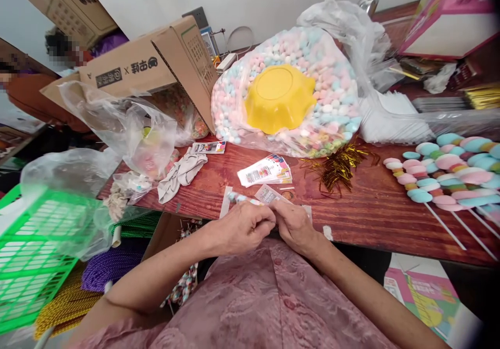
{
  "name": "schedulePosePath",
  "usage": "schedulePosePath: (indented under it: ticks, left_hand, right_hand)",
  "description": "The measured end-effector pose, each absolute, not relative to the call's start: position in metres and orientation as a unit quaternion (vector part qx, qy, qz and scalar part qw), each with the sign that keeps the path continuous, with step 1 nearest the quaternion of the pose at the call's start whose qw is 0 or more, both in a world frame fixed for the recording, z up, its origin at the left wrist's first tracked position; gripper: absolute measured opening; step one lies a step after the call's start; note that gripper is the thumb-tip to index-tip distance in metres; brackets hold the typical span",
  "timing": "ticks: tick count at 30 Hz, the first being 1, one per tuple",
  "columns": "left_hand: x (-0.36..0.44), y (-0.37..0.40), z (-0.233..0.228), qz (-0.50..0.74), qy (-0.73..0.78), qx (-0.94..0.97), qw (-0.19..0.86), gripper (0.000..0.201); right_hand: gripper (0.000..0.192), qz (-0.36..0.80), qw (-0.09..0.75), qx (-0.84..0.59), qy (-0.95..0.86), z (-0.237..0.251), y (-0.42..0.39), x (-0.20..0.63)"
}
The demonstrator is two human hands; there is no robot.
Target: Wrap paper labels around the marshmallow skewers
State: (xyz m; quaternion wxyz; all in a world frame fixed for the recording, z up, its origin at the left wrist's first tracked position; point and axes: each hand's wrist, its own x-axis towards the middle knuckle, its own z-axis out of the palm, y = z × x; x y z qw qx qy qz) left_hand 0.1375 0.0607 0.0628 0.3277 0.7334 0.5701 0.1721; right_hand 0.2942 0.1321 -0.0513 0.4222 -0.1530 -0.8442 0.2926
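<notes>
My left hand (250,226) and my right hand (295,226) meet at the table's front edge, close to my shirt. The fingers of both are closed in a pinch, and what lies between the fingertips is hidden. Just beyond my left hand shows a small piece with pale blue and white parts (238,198), partly covered by the knuckles. A printed card (269,194) lies just past my right fingers. Edges of clear plastic (224,206) stick out on both sides of my hands. Farther back is a fanned stack of printed cards (265,171).
A big bag of pastel marshmallows (230,88) carries a yellow bowl (279,99). Gold twist ties (344,169) lie before it. Marshmallow skewers (449,172) are piled right. Left are a cardboard box (128,67), gloves (182,174) and a green basket (35,255). Another person (47,94) sits behind.
</notes>
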Motion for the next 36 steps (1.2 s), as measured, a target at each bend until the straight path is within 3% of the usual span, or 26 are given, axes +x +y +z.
schedulePosePath:
  ticks: [4, 8, 12, 16, 18, 20, 23, 26, 29, 31, 36]
  left_hand:
    - [0.115, 0.078, 0.075, 0.201, 0.569, 0.737, 0.304, 0.023]
    - [0.101, 0.093, 0.061, 0.143, 0.499, 0.693, 0.500, 0.028]
    - [0.110, 0.092, 0.029, 0.292, 0.538, 0.531, 0.587, 0.034]
    - [0.125, 0.089, 0.007, 0.432, 0.576, 0.403, 0.565, 0.036]
    - [0.131, 0.088, 0.003, 0.474, 0.568, 0.401, 0.540, 0.034]
    - [0.136, 0.088, 0.000, 0.488, 0.566, 0.445, 0.494, 0.032]
    - [0.142, 0.085, -0.003, 0.458, 0.574, 0.507, 0.452, 0.035]
    - [0.142, 0.081, -0.005, 0.424, 0.569, 0.504, 0.493, 0.040]
    - [0.137, 0.082, -0.006, 0.393, 0.548, 0.513, 0.531, 0.042]
    - [0.133, 0.086, -0.006, 0.371, 0.535, 0.528, 0.545, 0.044]
    - [0.128, 0.094, -0.006, 0.348, 0.487, 0.463, 0.654, 0.046]
  right_hand:
    - [0.018, 0.325, 0.395, -0.131, -0.849, -0.042, 0.142, 0.305]
    - [0.017, 0.366, 0.357, -0.115, -0.852, -0.028, 0.154, 0.312]
    - [0.012, 0.443, 0.414, -0.182, -0.774, -0.021, 0.160, 0.306]
    - [0.041, 0.567, 0.484, -0.266, -0.611, -0.023, 0.152, 0.295]
    - [0.027, 0.597, 0.446, -0.282, -0.604, -0.026, 0.144, 0.292]
    - [0.008, 0.577, 0.419, -0.305, -0.631, -0.027, 0.136, 0.290]
    - [0.016, 0.440, 0.452, -0.321, -0.706, -0.026, 0.131, 0.287]
    - [0.018, 0.270, 0.477, -0.286, -0.786, -0.022, 0.132, 0.283]
    - [0.021, 0.186, 0.492, -0.277, -0.804, -0.021, 0.133, 0.279]
    - [0.021, 0.189, 0.507, -0.293, -0.789, -0.023, 0.131, 0.277]
    - [0.020, 0.322, 0.483, -0.354, -0.733, -0.025, 0.130, 0.279]
